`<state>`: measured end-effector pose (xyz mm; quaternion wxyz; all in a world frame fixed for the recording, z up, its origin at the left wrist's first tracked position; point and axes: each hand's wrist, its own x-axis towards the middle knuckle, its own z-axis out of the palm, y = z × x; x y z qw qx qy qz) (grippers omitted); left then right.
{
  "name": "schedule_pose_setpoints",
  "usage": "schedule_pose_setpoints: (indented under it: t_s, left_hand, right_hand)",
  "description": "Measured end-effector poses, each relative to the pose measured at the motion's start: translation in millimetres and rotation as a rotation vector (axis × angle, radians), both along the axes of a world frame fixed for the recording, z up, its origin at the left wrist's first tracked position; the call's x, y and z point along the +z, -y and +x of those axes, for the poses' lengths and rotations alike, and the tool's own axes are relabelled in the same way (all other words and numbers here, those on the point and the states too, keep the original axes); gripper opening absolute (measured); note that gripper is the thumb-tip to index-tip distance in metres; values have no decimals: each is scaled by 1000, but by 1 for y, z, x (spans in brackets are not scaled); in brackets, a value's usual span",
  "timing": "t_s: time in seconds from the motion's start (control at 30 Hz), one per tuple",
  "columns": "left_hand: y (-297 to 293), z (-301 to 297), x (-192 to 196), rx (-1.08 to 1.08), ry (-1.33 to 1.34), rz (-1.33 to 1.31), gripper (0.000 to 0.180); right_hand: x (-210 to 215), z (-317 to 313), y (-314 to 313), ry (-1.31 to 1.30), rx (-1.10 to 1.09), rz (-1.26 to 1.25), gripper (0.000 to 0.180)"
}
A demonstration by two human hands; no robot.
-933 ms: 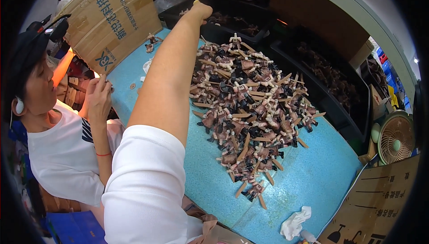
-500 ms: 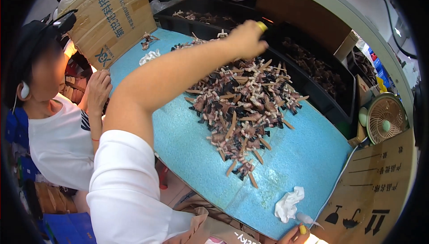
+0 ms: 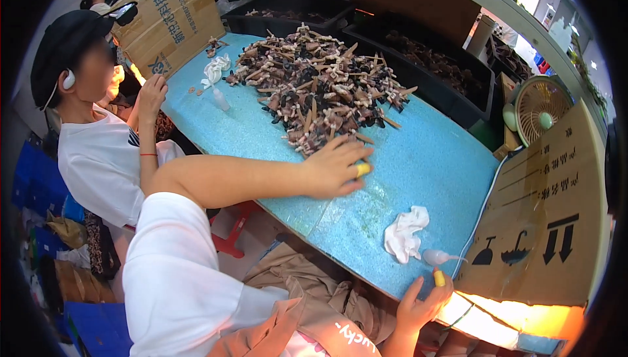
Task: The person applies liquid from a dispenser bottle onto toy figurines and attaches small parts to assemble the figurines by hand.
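My left hand reaches across the blue tabletop, its fingers spread, palm down, slightly blurred. It is at the near edge of a large heap of small brown, black and white toy figures with flat tan pieces; what lies under the palm is hidden. A yellow finger cover sits on one of its fingers. At the table's near right edge is my right hand, fingers apart, another yellow cover on a fingertip. Beside it lie a small clear dropper bottle and a crumpled white tissue.
A co-worker in white sits at left. Black bins of brown parts stand behind the heap. A cardboard panel and a small fan bound the right; a cardboard sheet stands far left. Another tissue and bottle lie far left.
My left hand has come back from above the far bins to the heap's near edge. The view has shifted, showing more of my right hand at the table edge.
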<state>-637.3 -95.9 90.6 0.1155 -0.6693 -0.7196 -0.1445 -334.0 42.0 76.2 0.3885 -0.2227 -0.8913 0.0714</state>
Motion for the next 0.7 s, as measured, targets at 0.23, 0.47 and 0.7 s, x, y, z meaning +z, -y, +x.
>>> schedule_pose_setpoints:
  t_s: [0.23,0.47,0.7]
  left_hand:
    - [-30,-1,0,77,68,165,20]
    - [-16,24,23,128,270,297,19]
    - [-2,22,32,183,967,288,17]
  right_hand:
    - [-1,8,-2,-27,-31,-131,31]
    - [-1,9,0,-22,-41,-153,30]
    - [-2,12,-2,-122,-27,-372,41]
